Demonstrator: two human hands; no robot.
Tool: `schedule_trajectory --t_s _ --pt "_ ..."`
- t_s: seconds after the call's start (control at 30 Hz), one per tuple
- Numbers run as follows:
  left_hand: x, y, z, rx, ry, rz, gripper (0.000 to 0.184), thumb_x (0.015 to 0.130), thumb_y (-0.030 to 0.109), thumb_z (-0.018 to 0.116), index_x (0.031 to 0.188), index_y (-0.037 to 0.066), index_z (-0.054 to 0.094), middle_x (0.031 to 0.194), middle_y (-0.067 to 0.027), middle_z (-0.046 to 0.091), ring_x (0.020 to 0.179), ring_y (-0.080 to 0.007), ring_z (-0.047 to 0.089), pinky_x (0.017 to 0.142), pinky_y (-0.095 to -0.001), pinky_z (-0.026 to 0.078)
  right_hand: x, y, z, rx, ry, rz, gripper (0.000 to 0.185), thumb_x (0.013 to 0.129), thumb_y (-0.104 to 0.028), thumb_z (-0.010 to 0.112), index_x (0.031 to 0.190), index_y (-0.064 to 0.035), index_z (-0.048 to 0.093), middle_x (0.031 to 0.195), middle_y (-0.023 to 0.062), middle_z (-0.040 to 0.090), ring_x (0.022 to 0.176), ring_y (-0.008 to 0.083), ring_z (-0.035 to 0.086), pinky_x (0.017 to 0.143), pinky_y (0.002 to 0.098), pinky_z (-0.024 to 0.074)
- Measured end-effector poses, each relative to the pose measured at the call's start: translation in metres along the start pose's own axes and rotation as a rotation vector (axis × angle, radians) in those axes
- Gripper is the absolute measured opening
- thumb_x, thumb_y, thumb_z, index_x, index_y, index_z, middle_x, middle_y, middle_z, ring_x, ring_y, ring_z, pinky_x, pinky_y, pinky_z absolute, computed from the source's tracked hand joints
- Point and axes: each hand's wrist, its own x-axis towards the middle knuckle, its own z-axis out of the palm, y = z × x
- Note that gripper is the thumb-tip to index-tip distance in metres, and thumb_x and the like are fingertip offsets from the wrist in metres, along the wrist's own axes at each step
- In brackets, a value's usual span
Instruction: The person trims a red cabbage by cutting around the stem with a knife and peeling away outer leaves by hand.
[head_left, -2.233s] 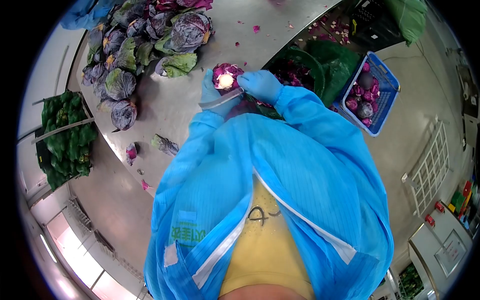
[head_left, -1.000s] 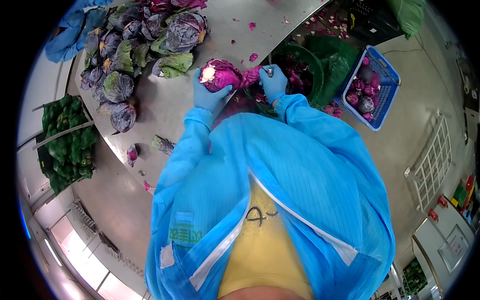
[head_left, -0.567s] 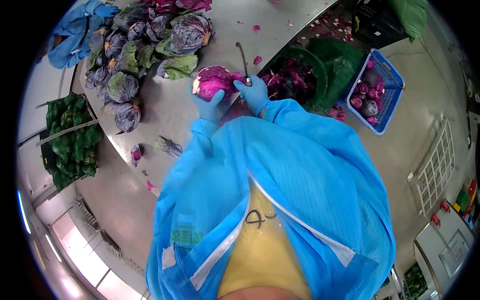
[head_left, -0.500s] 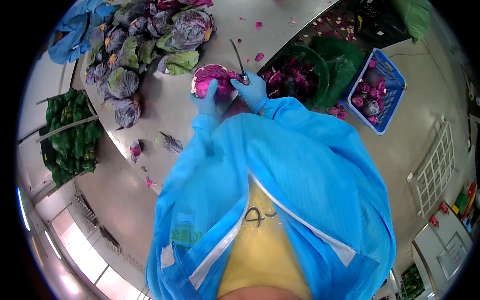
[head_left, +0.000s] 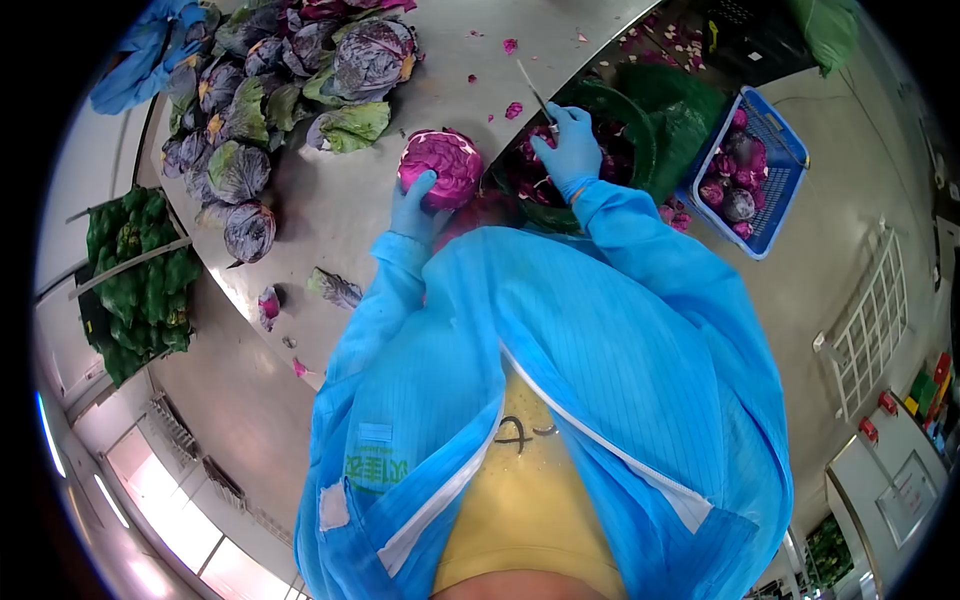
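My gloved left hand (head_left: 410, 208) grips a trimmed red cabbage (head_left: 446, 168) from its near left side, with the thumb lying on top. The cabbage is bright purple with pale leaf bases showing along its upper edge. My gloved right hand (head_left: 573, 150) is closed round the handle of a knife (head_left: 535, 92), whose thin blade points up and away to the left. That hand hovers over a green bin (head_left: 648, 150) holding purple leaves. Some of the bin's contents are hidden under the hand and sleeve.
Untrimmed red cabbages (head_left: 240, 170) are heaped at the left of the metal table (head_left: 350, 230). A blue basket (head_left: 778, 215) of trimmed cabbages stands on the right. Green net bags (head_left: 145, 270) fill a rack at far left. A person's blue sleeve (head_left: 150, 60) shows at top left.
My right hand, with the knife, has moved right, away from the cabbage to over the bin. The cabbage has turned in my left hand, and its purple outer leaf no longer sticks out rightward.
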Motion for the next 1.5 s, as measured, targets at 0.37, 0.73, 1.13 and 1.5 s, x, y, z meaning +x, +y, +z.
schedule_trajectory --t_s 0.37,0.73,1.13,1.5 --pt "0.008 -0.019 -0.003 0.298 -0.012 0.242 0.079 0.066 0.003 0.075 0.131 0.01 0.031 0.123 -0.0147 0.044 0.111 -0.0303 0.05 0.09 -0.0454 0.049 -0.022 -0.021 0.032 0.613 -0.53 0.335 0.031 0.079 -0.032 0.068 0.089 -0.0034 0.063 0.073 0.0042 0.061 0.061 0.0142 0.054 0.058 0.0297 0.0453" --pt "0.007 0.004 -0.006 0.297 -0.129 0.11 0.083 0.061 0.001 0.075 0.133 0.007 0.035 0.125 -0.0115 0.047 0.115 -0.0282 0.049 0.097 -0.0443 0.042 0.021 -0.001 0.002 -0.144 -0.275 -0.013 0.033 0.076 -0.031 0.062 0.105 -0.0153 0.061 0.106 0.0105 0.061 0.091 0.0314 0.061 0.079 0.0407 0.0494" --pt "0.026 0.012 -0.022 0.64 -0.32 0.221 0.095 0.055 0.008 0.082 0.136 0.003 0.032 0.128 -0.0097 0.047 0.117 -0.0224 0.047 0.099 -0.0347 0.04 0.017 -0.011 0.029 0.568 -0.823 -0.196 0.086 0.064 -0.041 0.078 0.135 -0.0121 0.04 0.13 0.0168 0.047 0.118 0.0301 0.048 0.1 0.0352 0.0369" --pt "0.009 0.012 -0.001 1.159 -0.242 0.579 0.103 0.052 0.015 0.085 0.138 0.004 0.03 0.135 -0.0112 0.04 0.122 -0.0237 0.043 0.103 -0.0356 0.036 0.036 -0.025 -0.079 0.362 -0.749 -0.214 0.064 0.068 -0.026 0.077 0.124 -0.0057 0.053 0.112 0.0095 0.06 0.102 0.0158 0.054 0.092 0.0283 0.0405"
